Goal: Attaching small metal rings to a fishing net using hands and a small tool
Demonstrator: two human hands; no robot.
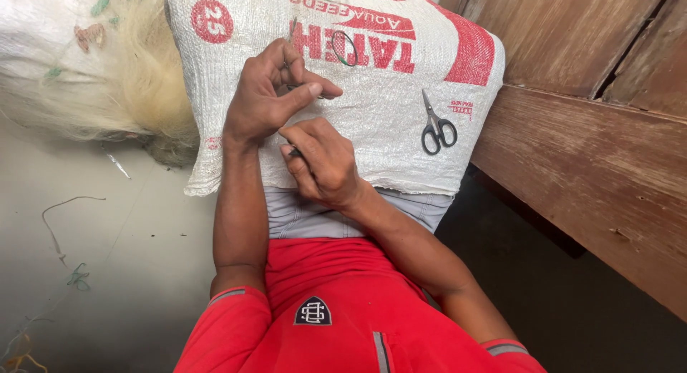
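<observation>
The left hand (268, 94) pinches a thin strand or needle between thumb and forefinger; the right hand (322, 162), just below, curls shut around a small dark tool, too hidden to name. It looks like fine knotting work, calling for steady tension. Both rest mid-way on a coarse woven white sack (372, 130) across the lap. Steel scissors (436, 126) lie near its right edge, pale fibrous netting (107, 87) beyond its left.

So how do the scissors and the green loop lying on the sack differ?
The scissors are dark, rigid metal with black handles; the green loop is one thin oval ring. The scissors lie on plain white weave near the sack's right edge; the loop sits higher, over the red print. The scissors lie shut. Neither hand touches either, and both rest flat on the sack.
</observation>
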